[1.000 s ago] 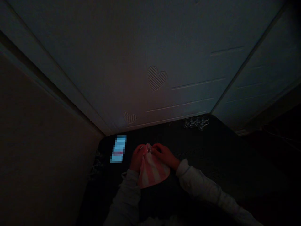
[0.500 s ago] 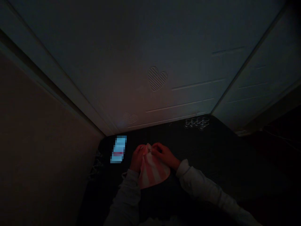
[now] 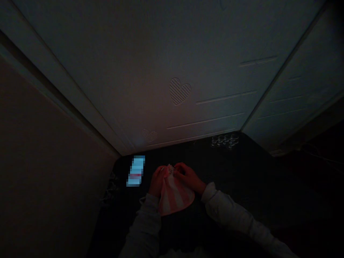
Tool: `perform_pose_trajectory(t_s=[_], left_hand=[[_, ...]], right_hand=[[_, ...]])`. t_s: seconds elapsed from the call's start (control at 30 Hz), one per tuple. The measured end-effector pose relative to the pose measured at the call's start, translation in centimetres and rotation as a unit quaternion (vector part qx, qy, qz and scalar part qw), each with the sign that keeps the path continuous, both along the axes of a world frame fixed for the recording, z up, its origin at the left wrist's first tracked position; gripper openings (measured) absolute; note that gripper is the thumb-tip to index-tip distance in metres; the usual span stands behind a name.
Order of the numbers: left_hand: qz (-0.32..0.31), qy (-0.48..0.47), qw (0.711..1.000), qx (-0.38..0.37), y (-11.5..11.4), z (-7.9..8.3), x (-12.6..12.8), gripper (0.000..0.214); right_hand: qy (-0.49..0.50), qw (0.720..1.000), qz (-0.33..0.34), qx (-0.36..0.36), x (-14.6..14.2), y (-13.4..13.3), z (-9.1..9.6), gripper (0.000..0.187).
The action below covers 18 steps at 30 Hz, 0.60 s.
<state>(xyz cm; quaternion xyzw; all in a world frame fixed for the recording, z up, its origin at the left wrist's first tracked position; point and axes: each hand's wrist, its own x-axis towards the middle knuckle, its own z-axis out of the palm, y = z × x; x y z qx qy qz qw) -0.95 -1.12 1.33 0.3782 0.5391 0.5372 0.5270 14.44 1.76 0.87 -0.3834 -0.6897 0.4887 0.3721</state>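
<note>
"Starting with the striped cloth (image 3: 176, 197), where is it found?"

"It is seen between the two hands, over the near part of the dark tabletop (image 3: 242, 172). Its top is gathered into a narrow peak, and its pink and pale stripes are spread downward, toward the wearer. Whether its lower edge is rested on the surface cannot be told."

"And how is it gripped?"

"By the left hand (image 3: 157, 181) it is grasped at the left of the gathered top, with the fingers curled around the fabric. By the right hand (image 3: 189, 177) it is pinched from the other side, with the thumb and fingers brought together near the peak. The exact placing of the fingertips is hidden by the gloom."

"Is anything noticed between them?"

"A small glinting spot (image 3: 170, 172) is caught at the peak, too dim to be named."

"What is set around the hands?"

"Beyond the left hand, well apart from the cloth, a bright pixelated rectangle (image 3: 136, 171) is laid on the tabletop. Small clear glass-like pieces (image 3: 225, 140) are grouped at the far right, near the pale panel (image 3: 129, 82), and similar pieces (image 3: 109, 188) are dimly made out along the left edge. On the panel a large ridged heart (image 3: 180, 91) and a smaller heart (image 3: 149, 135) are marked."
</note>
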Motion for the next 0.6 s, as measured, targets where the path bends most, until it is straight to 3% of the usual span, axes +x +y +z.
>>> perform_pose_trajectory(t_s=[0.37,0.6], left_hand=[[0.006,0.002,1.000,-0.005,-0.11,0.52,0.23,0.029],[0.005,0.000,1.000,-0.003,-0.02,0.02,0.01,0.028]], right_hand=[[-0.005,1.000,0.014,-0.014,-0.03,0.05,-0.47,0.020],[-0.006,1.000,0.013,-0.013,-0.06,-0.07,-0.21,0.019]])
